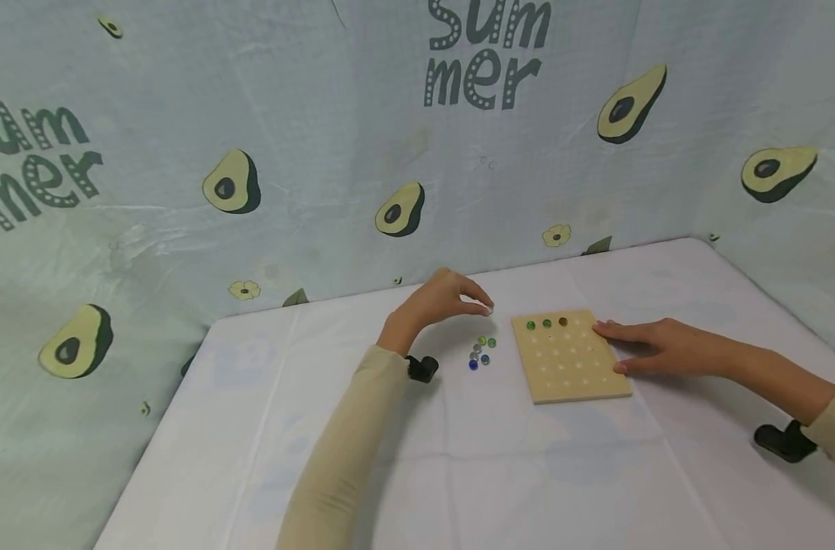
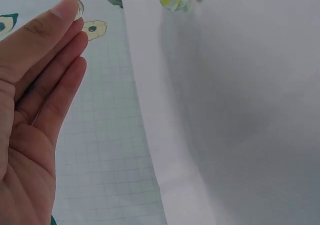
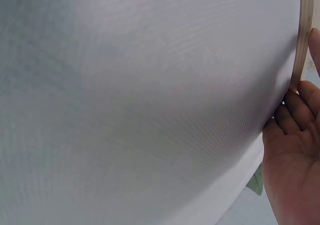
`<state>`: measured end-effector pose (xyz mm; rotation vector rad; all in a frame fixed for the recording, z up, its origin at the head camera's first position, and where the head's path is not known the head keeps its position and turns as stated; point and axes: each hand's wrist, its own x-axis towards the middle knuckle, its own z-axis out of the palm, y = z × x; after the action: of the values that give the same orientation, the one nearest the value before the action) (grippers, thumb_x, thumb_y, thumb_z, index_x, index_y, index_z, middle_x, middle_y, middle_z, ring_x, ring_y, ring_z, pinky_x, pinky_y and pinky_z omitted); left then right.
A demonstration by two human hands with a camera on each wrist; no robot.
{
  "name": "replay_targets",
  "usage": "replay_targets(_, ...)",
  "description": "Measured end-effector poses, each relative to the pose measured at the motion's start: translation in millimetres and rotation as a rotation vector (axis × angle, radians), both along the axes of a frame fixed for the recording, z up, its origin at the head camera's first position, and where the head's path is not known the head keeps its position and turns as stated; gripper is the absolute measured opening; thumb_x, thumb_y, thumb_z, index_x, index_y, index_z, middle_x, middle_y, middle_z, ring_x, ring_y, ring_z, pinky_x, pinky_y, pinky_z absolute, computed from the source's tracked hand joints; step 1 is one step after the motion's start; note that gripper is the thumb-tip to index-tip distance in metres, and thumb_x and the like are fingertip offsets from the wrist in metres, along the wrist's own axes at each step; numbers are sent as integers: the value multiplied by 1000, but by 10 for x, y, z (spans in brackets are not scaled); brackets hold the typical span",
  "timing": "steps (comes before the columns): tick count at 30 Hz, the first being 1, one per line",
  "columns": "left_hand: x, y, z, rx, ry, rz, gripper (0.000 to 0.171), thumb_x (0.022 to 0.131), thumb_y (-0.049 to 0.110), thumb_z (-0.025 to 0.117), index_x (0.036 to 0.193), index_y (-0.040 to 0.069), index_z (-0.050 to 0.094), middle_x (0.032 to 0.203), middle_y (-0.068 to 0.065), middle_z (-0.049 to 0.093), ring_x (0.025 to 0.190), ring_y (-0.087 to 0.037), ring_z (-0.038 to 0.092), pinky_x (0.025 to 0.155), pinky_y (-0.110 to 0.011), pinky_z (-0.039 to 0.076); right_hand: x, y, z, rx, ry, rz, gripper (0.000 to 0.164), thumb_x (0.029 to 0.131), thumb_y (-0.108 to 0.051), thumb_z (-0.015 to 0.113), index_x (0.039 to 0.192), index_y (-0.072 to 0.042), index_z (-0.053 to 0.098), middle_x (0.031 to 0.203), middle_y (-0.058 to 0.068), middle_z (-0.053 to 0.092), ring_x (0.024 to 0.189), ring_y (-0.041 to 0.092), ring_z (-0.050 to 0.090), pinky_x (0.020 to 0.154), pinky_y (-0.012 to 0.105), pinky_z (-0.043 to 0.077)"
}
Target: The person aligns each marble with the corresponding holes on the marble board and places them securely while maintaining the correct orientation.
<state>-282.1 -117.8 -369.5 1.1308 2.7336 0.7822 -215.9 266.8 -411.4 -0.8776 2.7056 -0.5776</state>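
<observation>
My left hand [image 1: 445,296] pinches a clear glass marble [image 2: 80,10] between thumb and fingertips, raised above the cloth to the left of the board. Below it several loose marbles [image 1: 474,365], green, clear and blue, lie grouped on the cloth. A square wooden board [image 1: 551,386] with rows of small round hollows lies to their right. Along its far row sit two green marbles [image 1: 531,325] and a brownish one [image 1: 563,321]. My right hand [image 1: 654,347] touches the board's right edge, its fingers fairly straight and the thumb nearer to me.
A white cloth [image 1: 403,473] covers the table. Behind the table and along its sides hangs a pale curtain [image 1: 307,153] printed with avocados and lettering. Dark wrist cameras [image 1: 422,369] are strapped at both wrists.
</observation>
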Motion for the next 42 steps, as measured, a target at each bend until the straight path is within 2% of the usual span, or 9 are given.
replay_targets(4, 28, 14, 22, 7, 23, 22, 19, 92, 22, 78, 108, 12, 81, 106, 1, 78, 101, -10, 70, 85, -19, 53, 4, 11, 1, 9, -10, -8, 80, 90, -56, 70, 153, -13, 47, 155, 20, 43, 141, 46, 40, 107, 62, 41)
replay_targets(11, 86, 66, 99, 75, 40, 99, 19, 93, 20, 77, 109, 11, 81, 108, -3, 78, 108, -19, 71, 94, -35, 56, -19, 73, 10, 28, 1, -21, 80, 90, -56, 70, 153, -12, 47, 154, 20, 43, 140, 47, 40, 106, 62, 41)
replay_targets(19, 200, 82, 150, 141, 72, 170, 19, 92, 20, 77, 108, 10, 81, 108, -2, 78, 110, -20, 70, 94, -36, 55, -48, 53, 26, 47, -8, -29, 81, 89, -56, 70, 154, -13, 45, 154, 22, 42, 140, 50, 39, 106, 65, 40)
replay_targets(21, 224, 87, 145, 156, 72, 179, 19, 92, 20, 77, 109, 10, 81, 108, -3, 78, 109, -22, 70, 94, -38, 56, -51, 51, 26, 44, -13, -31, 81, 89, -55, 71, 154, -12, 46, 154, 23, 42, 140, 50, 38, 105, 65, 39)
replay_targets(26, 277, 100, 110, 167, 98, 213, 19, 92, 21, 77, 109, 11, 81, 108, -3, 78, 109, -21, 70, 92, -35, 57, -43, 28, 12, 30, -29, -29, 82, 88, -57, 71, 153, -13, 47, 154, 22, 42, 141, 49, 38, 106, 65, 39)
replay_targets(35, 326, 152, 76, 192, 157, 227, 19, 92, 20, 77, 108, 10, 81, 107, -4, 78, 107, -18, 71, 89, -31, 57, -56, -16, 26, 37, -21, -15, 82, 88, -59, 70, 153, -14, 47, 155, 21, 42, 141, 48, 39, 106, 64, 40)
replay_targets(42, 329, 201, 28, 215, 127, 218, 20, 94, 21, 76, 109, 8, 80, 108, -5, 78, 109, -20, 71, 93, -38, 57, -40, -27, 15, 30, -31, -21, 83, 87, -59, 70, 153, -14, 47, 155, 22, 42, 141, 48, 39, 107, 63, 40)
